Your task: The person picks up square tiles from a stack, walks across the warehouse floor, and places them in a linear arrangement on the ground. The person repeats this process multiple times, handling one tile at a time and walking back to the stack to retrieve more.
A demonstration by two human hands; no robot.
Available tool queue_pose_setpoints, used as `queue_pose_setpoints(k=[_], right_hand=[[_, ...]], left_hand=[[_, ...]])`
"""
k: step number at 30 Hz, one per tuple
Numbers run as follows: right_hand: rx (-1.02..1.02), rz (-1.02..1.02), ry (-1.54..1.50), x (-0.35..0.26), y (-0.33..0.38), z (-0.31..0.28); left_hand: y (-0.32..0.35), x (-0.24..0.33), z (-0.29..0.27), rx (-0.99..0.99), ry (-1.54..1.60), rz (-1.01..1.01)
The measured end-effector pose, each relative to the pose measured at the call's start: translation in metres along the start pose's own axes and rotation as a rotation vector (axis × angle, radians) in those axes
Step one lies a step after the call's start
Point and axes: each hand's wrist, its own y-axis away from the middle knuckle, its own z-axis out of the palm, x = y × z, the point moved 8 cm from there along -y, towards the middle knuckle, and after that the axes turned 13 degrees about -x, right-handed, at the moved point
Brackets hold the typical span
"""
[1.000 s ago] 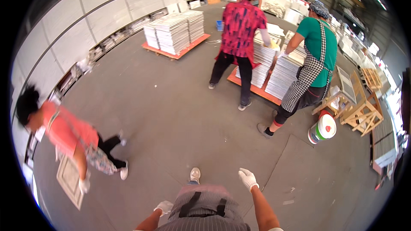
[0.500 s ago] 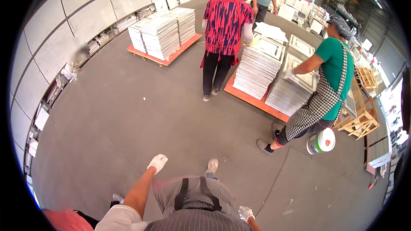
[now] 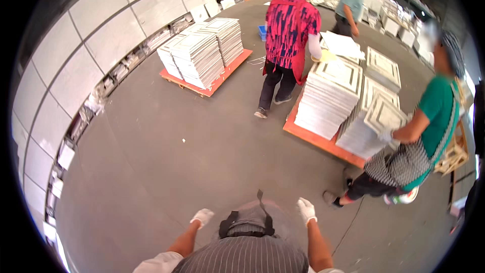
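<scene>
My left hand (image 3: 203, 217), in a white glove, hangs in front of me left of my striped apron (image 3: 242, 255), its fingers loosely bent and holding nothing. On the other side my right hand (image 3: 306, 210), gloved in white too, is raised with fingers stretched forward, also empty. Neither touches anything. Ahead to the right, stacks of pale framed panels (image 3: 328, 101) stand on an orange-red pallet (image 3: 323, 144). A co-worker in a green shirt (image 3: 437, 103) grips the edge of a tilted top panel (image 3: 385, 114). Another, in a red and dark patterned top (image 3: 290, 30), stands at the stacks' far left.
Another low orange pallet (image 3: 230, 73) with pale stacked panels (image 3: 197, 55) stands at the left back. Large grey slabs (image 3: 103, 35) line the left wall. A person in a grey-green shirt (image 3: 349, 2) stands behind. A white bucket (image 3: 403, 197) sits behind the green-shirted co-worker.
My view has turned and moved closer to the stacks. My right hand has swung forward and my left hand back. The green-shirted co-worker has tilted up a panel; the patterned-top person has stepped.
</scene>
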Motion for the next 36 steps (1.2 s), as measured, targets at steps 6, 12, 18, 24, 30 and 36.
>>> queue_pose_setpoints(k=[6, 12, 18, 24, 30, 36], right_hand=[[0.025, 0.010, -0.026, -0.071, -0.051, 0.016], [0.177, 0.150, 0.067, -0.002, -0.054, 0.006], [0.391, 0.552, -0.490, 0.053, -0.051, 0.034], [0.468, 0.303, -0.285, -0.014, -0.135, 0.083], [0.473, 0.282, 0.003, -0.130, -0.171, 0.080], [0.468, 0.390, -0.072, -0.123, -0.190, 0.037]], left_hand=[[-0.084, 0.034, -0.027, -0.142, -0.223, 0.044], [-0.174, 0.126, -0.098, -0.170, -0.175, 0.183], [-0.281, 0.210, -0.250, -0.279, -0.511, 0.190], [-0.314, 0.336, -0.375, -0.197, -0.379, 0.339], [-0.382, 0.361, -0.369, -0.305, -0.420, 0.345], [-0.373, 0.397, -0.320, -0.466, -0.257, 0.287]])
